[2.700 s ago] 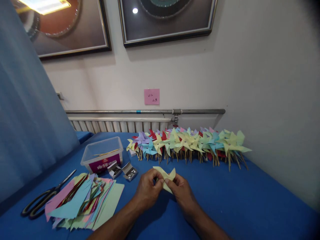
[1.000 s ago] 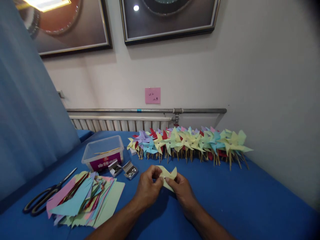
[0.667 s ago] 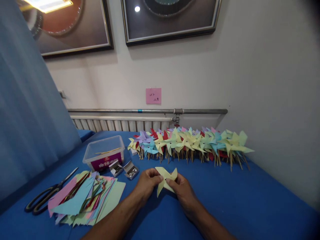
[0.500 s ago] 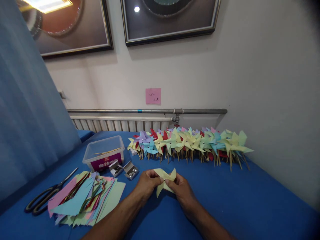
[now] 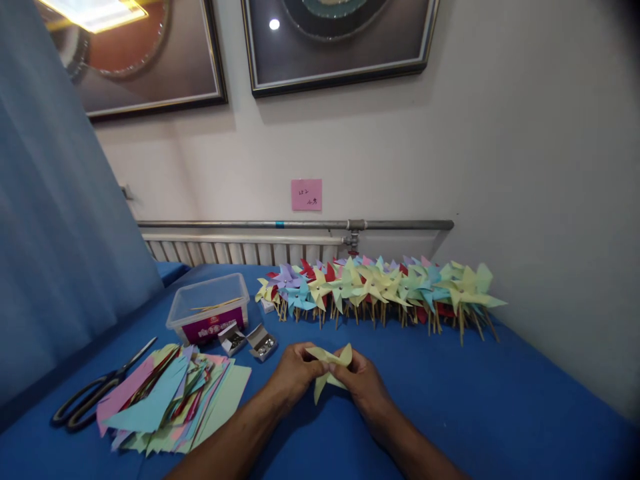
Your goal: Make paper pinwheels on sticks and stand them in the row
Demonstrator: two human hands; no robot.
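Both hands pinch a pale yellow paper pinwheel just above the blue worktop: left hand and right hand closed on its centre, which their fingers hide. Writing on the pink note seems handwritten but is illegible.

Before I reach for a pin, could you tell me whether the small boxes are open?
Open: both small boxes show flaps up and shiny metal pieces inside.
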